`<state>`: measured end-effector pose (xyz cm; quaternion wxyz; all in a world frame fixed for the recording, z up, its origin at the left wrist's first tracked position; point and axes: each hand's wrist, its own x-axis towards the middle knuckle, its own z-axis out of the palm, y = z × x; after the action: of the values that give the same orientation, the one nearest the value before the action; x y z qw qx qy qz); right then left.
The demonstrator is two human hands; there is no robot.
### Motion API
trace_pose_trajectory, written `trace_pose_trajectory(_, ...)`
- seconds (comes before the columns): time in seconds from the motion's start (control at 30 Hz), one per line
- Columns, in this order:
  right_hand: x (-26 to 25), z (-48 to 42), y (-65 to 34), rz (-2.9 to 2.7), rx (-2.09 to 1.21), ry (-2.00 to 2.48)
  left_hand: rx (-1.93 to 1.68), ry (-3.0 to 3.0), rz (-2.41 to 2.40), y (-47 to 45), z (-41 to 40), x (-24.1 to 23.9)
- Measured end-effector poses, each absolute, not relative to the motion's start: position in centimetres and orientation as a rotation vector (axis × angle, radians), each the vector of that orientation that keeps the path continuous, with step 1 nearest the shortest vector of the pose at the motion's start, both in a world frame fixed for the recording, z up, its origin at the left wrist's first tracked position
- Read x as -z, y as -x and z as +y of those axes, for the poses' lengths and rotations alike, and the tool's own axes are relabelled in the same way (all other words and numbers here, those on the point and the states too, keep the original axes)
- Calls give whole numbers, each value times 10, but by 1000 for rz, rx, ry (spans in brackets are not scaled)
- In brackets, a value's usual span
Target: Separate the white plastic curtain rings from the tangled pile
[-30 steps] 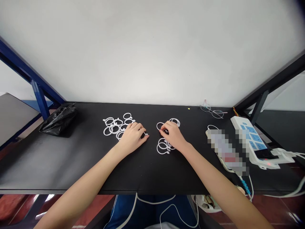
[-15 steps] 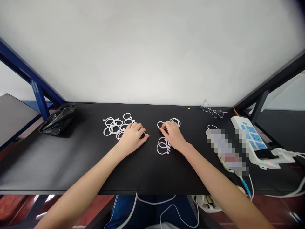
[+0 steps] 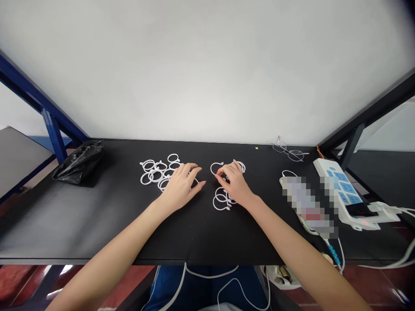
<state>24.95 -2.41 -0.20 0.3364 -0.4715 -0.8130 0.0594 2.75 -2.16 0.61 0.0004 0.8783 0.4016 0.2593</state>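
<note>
Between the thumb and fingers of my right hand is a white plastic curtain ring, its opening turned up and to the right. Other white rings lie around that hand: some interlocked rings below it and a few rings partly hidden behind it. My left hand is open, thumb and fingers apart, at the right edge of a pile of white rings. Several of the piled rings overlap, each with a small knob, and my left hand covers part of them.
A black plastic bag sits at the left of the black table. Toward the right are eyeglasses, a phone with a blurred screen and a white power strip with cables. A pale wall rises behind.
My left thumb and fingers have spread further apart. The ring at my right hand has shifted slightly left and turned, so its opening now shows.
</note>
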Motion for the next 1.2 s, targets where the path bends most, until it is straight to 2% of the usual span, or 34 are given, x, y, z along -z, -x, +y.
trace_pose_trajectory(0.43,2,-29,-241,-2149,-151,752,-859,-2774,987,-30,-24,-6)
trace_pose_trajectory(1.2,-4,-39,-237,-1930,-313,851,-890,-2779,993,-31,-24,-11)
